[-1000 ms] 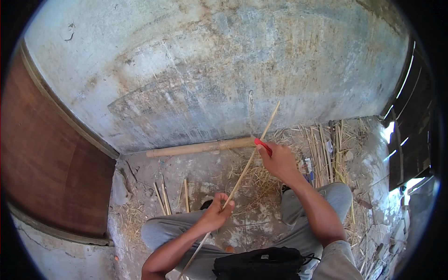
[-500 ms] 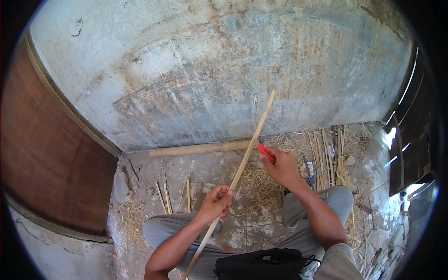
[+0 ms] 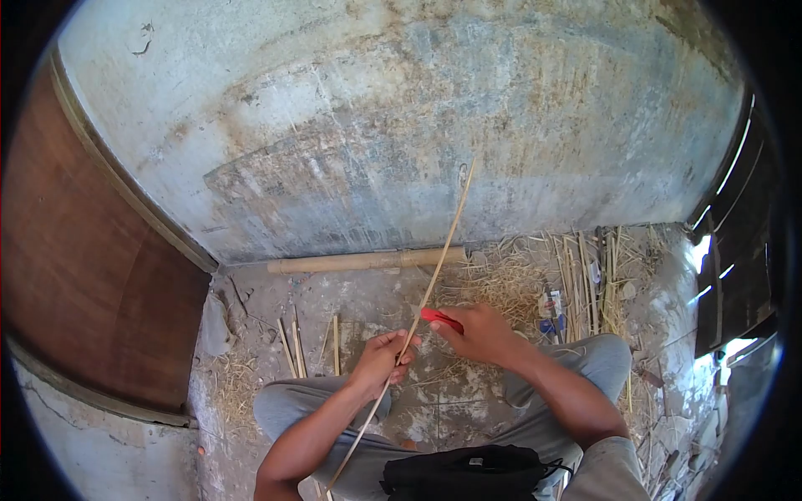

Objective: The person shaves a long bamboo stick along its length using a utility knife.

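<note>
A long, thin bamboo strip (image 3: 449, 238) slants from beside my lap up toward the wall, its narrow edge turned to me. My left hand (image 3: 384, 363) is closed around it near the middle, fingers pinching it. My right hand (image 3: 480, 332) grips a red utility knife (image 3: 442, 320). The knife's short blade meets or nearly meets the strip just above my left hand; exact contact is too small to tell.
A thick bamboo pole (image 3: 359, 261) lies along the wall's foot. Shavings (image 3: 510, 288) heap on the floor, with several strips (image 3: 585, 280) at the right and shorter sticks (image 3: 296, 346) at the left. A black bag (image 3: 468, 472) rests on my lap.
My right hand has drawn the knife down and left along the strip, close to my left hand. The strip has turned from its broad face to its edge.
</note>
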Demonstrator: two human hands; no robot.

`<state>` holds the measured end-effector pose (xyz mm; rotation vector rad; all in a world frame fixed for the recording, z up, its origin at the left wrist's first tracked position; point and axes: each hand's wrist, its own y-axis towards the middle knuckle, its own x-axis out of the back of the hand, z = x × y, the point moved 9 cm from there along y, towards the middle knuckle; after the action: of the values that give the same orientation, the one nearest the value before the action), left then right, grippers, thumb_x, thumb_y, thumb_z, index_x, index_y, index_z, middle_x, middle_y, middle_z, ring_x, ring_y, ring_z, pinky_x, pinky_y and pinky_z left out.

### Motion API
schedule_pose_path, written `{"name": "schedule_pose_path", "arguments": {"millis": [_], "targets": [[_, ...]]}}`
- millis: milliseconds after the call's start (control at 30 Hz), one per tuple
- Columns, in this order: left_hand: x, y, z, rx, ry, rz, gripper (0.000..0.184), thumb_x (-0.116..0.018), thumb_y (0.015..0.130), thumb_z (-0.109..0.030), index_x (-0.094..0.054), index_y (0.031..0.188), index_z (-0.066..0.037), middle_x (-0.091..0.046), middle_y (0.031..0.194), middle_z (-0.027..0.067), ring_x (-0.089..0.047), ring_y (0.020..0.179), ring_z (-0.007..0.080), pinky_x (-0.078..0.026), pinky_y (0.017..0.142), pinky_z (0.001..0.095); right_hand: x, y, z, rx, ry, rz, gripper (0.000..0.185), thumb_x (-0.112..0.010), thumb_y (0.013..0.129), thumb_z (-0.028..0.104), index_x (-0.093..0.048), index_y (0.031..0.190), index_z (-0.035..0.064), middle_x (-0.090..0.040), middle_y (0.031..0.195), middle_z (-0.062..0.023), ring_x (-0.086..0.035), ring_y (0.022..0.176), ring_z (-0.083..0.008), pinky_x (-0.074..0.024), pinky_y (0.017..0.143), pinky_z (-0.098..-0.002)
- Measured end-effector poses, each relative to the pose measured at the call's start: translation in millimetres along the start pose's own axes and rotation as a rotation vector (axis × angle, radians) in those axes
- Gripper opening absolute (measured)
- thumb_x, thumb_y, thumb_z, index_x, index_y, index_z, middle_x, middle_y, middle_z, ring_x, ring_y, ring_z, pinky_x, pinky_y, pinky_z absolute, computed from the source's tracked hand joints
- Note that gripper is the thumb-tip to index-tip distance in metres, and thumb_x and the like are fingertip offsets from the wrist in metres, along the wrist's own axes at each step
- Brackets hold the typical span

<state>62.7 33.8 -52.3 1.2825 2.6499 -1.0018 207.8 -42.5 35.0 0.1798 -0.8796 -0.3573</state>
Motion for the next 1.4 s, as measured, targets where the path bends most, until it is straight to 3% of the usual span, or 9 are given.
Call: {"name": "schedule_pose_path", "arguments": {"millis": [633,733,867,1267,1400], "targets": [[-1.2,-5.5,-0.1,-0.094,0.047,-0.076,0.033,-0.042,0.107,-0.033,-0.058,0.098,-0.005,-0.042,0.062,-0.0034,-0.033,0.044,0.0049,-0.026,0.038,0.0223,-2.4,-4.9,6.0,0.059,-0.162,-0.136,0.029,-0.064,0.091,0.037,-0.071,0.094,0.0088,-0.068,0.066,-0.0112,-0.067,0.058,-0.0340,-0.0531,0.052,-0.0441],[-1.9,-14.7,1.8,-0.119,0.083,-0.107,0.033,-0.043,0.107,-0.033,-0.058,0.098,-0.005,-0.042,0.062,-0.0037,-0.032,0.044,0.0046,-0.025,0.038,0.0227,14.1,2.0,-9.8,-0.043,-0.138,-0.228,0.030,-0.064,0.091,0.038,-0.073,0.096,0.0098,-0.068,0.066,-0.0108,-0.067,0.059,-0.0340,-0.0540,0.053,-0.0439],[-5.1,-21.1,9.9,-0.104,0.111,-0.063,0.031,-0.046,0.106,-0.032,-0.059,0.099,-0.005,-0.043,0.062,-0.0045,-0.032,0.043,0.0033,-0.025,0.039,0.0232,28.7,10.6,-30.8,-0.137,-0.212,-0.166,0.030,-0.065,0.090,0.038,-0.074,0.099,0.0108,-0.068,0.067,-0.0117,-0.068,0.060,-0.0339,-0.0545,0.055,-0.0442],[-1.5,-24.1,3.9,-0.149,0.180,-0.089,0.033,-0.045,0.106,-0.033,-0.059,0.101,-0.003,-0.043,0.062,-0.0029,-0.031,0.043,0.0043,-0.024,0.038,0.0234,40.9,17.6,-33.4,-0.087,-0.198,-0.315,0.030,-0.066,0.091,0.037,-0.075,0.099,0.0098,-0.067,0.067,-0.0147,-0.068,0.061,-0.0340,-0.0536,0.056,-0.0436],[-3.3,-23.6,9.9,-0.149,0.185,-0.059,0.033,-0.046,0.106,-0.034,-0.059,0.098,-0.004,-0.043,0.061,-0.0042,-0.033,0.044,0.0031,-0.024,0.039,0.0226,50.4,22.4,-49.6,-0.194,-0.229,-0.316,0.033,-0.062,0.091,0.041,-0.075,0.099,0.0118,-0.068,0.066,-0.0150,-0.068,0.062,-0.0362,-0.0553,0.058,-0.0461]]}}
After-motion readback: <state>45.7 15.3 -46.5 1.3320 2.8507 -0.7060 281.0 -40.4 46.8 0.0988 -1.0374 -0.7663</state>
